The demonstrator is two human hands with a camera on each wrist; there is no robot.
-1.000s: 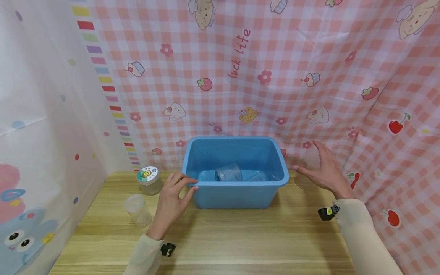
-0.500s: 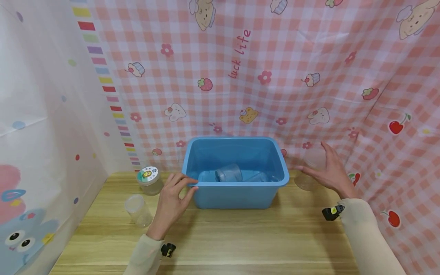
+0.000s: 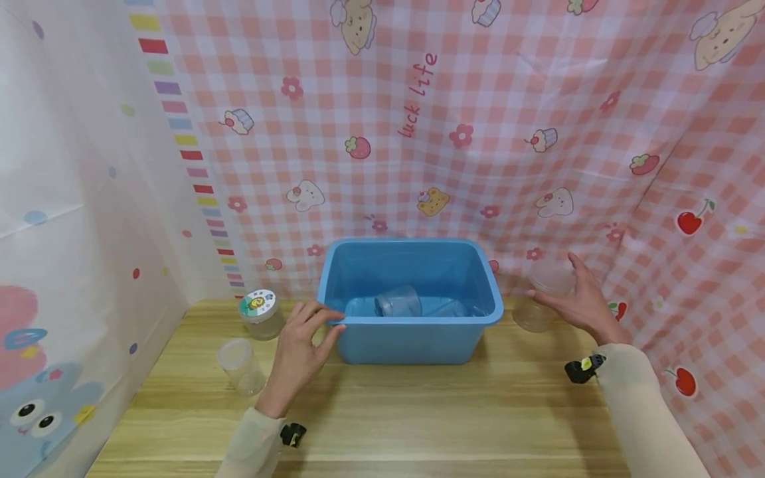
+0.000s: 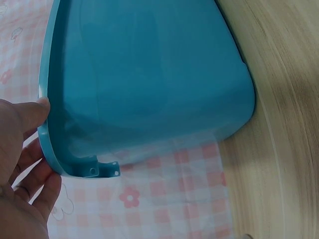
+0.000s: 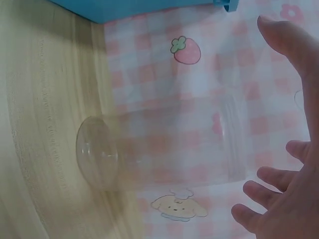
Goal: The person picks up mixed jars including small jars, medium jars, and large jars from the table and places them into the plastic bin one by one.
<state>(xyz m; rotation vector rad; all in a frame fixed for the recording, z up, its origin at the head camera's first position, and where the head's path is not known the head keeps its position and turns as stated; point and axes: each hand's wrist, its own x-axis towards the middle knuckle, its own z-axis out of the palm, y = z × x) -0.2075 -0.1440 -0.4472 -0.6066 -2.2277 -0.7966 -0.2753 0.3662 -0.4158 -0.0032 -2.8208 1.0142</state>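
A blue plastic bin [image 3: 406,342] stands on the table against the curtain. My left hand [image 3: 299,348] holds its front left corner, thumb on the front of the rim [image 4: 44,119] and fingers behind it. To the right of the bin stands a tall clear plastic jar [image 3: 533,315], upright and see-through. Beside its top is my right hand [image 3: 578,304], thumb and fingers spread wide. In the right wrist view a gap shows between the fingers and the clear jar [image 5: 164,144]. Inside the bin a clear jar [image 3: 399,302] lies on its side, with more clear plastic near it.
Left of the bin stand a jar with a printed lid [image 3: 261,312] and a clear jar with a whitish lid [image 3: 240,365], close to my left forearm. A pink checked curtain [image 3: 382,179] hangs right behind the wooden table [image 3: 418,418].
My right hand has shifted to the right and slightly down beside the tall jar, leaving more of the jar visible. The left hand and the bin have stayed put.
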